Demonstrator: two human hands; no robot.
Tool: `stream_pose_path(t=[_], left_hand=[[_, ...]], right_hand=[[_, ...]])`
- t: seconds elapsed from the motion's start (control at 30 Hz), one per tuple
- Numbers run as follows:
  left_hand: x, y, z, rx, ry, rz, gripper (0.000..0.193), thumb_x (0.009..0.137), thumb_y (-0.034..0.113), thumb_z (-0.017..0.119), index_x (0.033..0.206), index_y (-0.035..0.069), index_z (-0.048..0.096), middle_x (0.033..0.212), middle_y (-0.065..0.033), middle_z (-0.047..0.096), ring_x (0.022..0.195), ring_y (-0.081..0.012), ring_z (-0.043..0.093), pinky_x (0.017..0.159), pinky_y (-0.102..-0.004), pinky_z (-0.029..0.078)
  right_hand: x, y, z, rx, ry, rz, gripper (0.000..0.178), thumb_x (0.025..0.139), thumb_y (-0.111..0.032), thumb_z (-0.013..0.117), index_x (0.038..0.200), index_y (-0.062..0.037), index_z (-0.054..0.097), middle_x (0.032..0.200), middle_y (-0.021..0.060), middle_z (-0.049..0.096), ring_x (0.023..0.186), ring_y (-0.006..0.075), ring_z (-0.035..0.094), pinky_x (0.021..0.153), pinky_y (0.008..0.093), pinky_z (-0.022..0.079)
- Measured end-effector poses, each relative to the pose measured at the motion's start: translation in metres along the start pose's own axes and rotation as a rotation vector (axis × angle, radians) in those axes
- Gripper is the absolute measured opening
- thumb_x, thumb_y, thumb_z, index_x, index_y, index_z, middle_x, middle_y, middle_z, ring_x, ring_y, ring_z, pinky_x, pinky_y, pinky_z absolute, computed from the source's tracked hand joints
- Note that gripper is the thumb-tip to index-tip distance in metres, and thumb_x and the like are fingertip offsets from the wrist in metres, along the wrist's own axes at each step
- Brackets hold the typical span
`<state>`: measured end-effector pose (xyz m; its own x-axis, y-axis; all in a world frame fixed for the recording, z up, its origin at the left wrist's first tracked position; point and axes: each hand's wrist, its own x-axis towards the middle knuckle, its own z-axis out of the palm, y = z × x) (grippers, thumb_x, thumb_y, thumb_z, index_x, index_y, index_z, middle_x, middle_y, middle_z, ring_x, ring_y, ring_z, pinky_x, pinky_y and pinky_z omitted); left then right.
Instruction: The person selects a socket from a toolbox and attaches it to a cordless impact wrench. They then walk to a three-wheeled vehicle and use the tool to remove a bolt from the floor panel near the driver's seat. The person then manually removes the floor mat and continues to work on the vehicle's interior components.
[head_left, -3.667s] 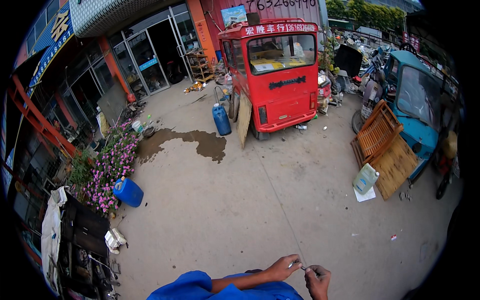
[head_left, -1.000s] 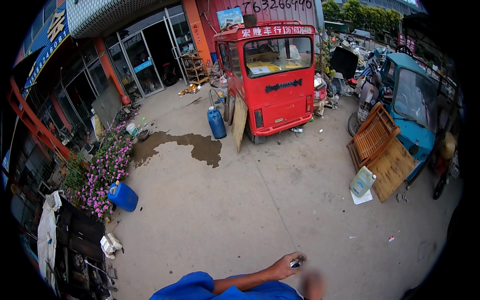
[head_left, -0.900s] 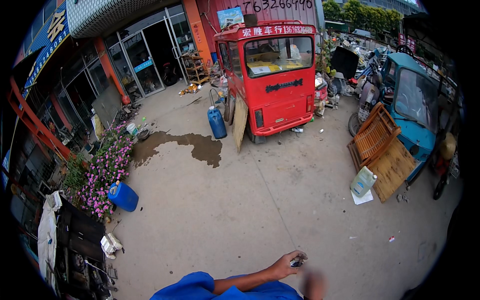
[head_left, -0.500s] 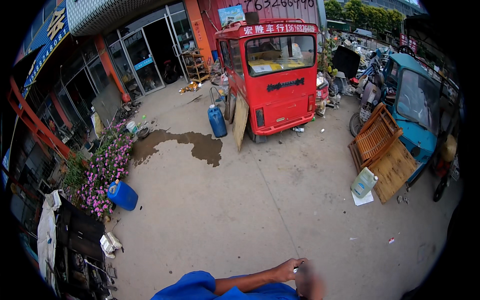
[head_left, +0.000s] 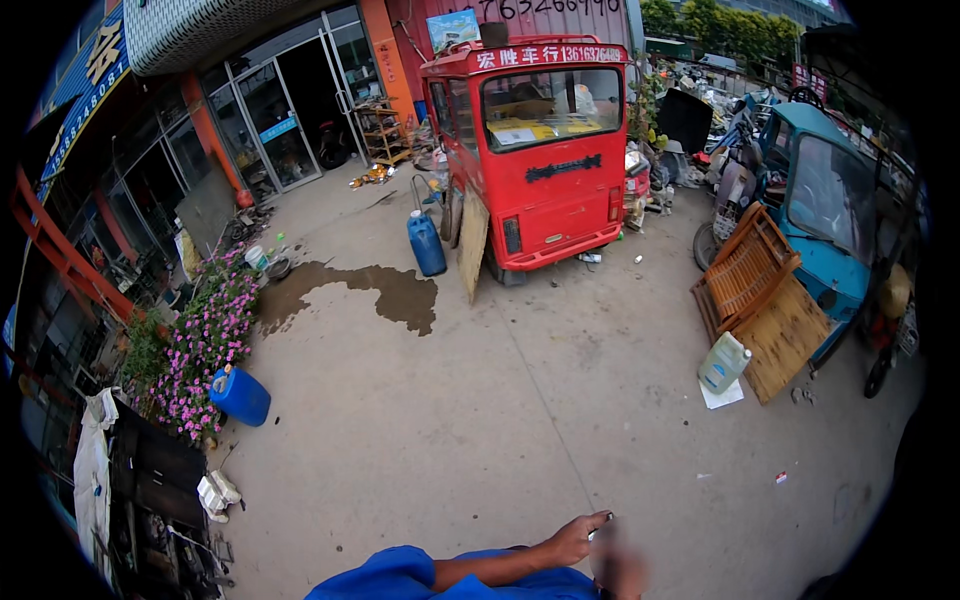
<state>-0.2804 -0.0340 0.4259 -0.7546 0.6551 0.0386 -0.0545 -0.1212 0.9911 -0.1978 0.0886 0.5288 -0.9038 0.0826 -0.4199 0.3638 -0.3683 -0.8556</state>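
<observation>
My left hand (head_left: 576,540) reaches in at the bottom edge, its bare forearm coming out of a blue sleeve (head_left: 395,575). Its fingers are closed on something small, partly white and dark, that I cannot make out. Right beside it is my right hand (head_left: 622,572), smeared by blur, so its fingers do not show clearly. The two hands are close together, low in front of my body, over the grey concrete ground (head_left: 430,440).
Ahead stands a red three-wheeled vehicle (head_left: 560,205), with a blue jerrycan (head_left: 426,245) and a board (head_left: 473,240) beside it. Another blue jerrycan (head_left: 241,396) lies near pink flowers (head_left: 205,350). At right are a wooden chair (head_left: 748,262), a pale jug (head_left: 724,362) and a teal vehicle (head_left: 830,230).
The whole view has shifted slightly, with the surroundings a little further left and up. Both hands stay together at the bottom in nearly the same pose.
</observation>
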Motion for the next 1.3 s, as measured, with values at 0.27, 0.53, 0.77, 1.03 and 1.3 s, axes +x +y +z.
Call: stream_pose_path(t=[0.27,0.53,0.77,1.03,1.3], left_hand=[[0.005,0.013,0.006,-0.021,0.035,0.063,0.024,0.089,0.020,0.060,0.100,-0.001,0.060,0.098,-0.0081,0.055,0.097,-0.0191,0.054,0.091,-0.0325,0.041],[0.005,0.019,0.008,-0.005,0.093,0.044,0.021,0.088,0.019,0.061,0.097,0.000,0.062,0.097,-0.0076,0.055,0.102,-0.0198,0.052,0.094,-0.0323,0.040],[0.005,0.008,0.002,-0.035,0.094,0.016,0.019,0.088,0.016,0.062,0.097,0.000,0.063,0.100,-0.0071,0.060,0.105,-0.0173,0.053,0.095,-0.0329,0.040],[0.007,0.041,-0.005,-0.263,-0.148,-0.186,0.027,0.094,0.019,0.059,0.113,0.000,0.060,0.104,-0.0045,0.064,0.101,-0.0107,0.055,0.090,-0.0305,0.045],[-0.003,0.004,-0.002,0.053,-0.020,-0.061,0.031,0.095,0.021,0.056,0.119,0.000,0.055,0.107,-0.0113,0.063,0.102,-0.0181,0.058,0.091,-0.0328,0.045]], right_hand=[[0.001,-0.003,0.004,-0.087,0.118,-0.087,0.042,0.099,-0.041,0.052,0.068,-0.0124,0.050,0.053,-0.0041,0.039,0.043,0.0070,0.033,0.040,0.0238,0.024],[0.006,0.010,0.004,-0.205,0.183,-0.226,0.042,0.102,-0.036,0.047,0.072,-0.0066,0.055,0.058,-0.0020,0.045,0.046,0.0076,0.040,0.042,0.0248,0.032],[0.001,0.006,0.012,-0.150,0.158,-0.214,0.039,0.101,-0.037,0.049,0.078,-0.0066,0.056,0.063,-0.0013,0.047,0.050,0.0072,0.041,0.043,0.0239,0.033],[-0.004,0.003,0.004,0.422,0.052,0.154,0.026,0.100,-0.034,0.052,0.094,-0.0082,0.053,0.068,-0.0034,0.042,0.049,0.0068,0.035,0.042,0.0209,0.028],[-0.006,0.029,-0.003,0.239,0.025,0.026,0.024,0.094,-0.028,0.063,0.100,-0.0060,0.056,0.074,0.0019,0.051,0.058,0.0106,0.047,0.047,0.0237,0.039]])
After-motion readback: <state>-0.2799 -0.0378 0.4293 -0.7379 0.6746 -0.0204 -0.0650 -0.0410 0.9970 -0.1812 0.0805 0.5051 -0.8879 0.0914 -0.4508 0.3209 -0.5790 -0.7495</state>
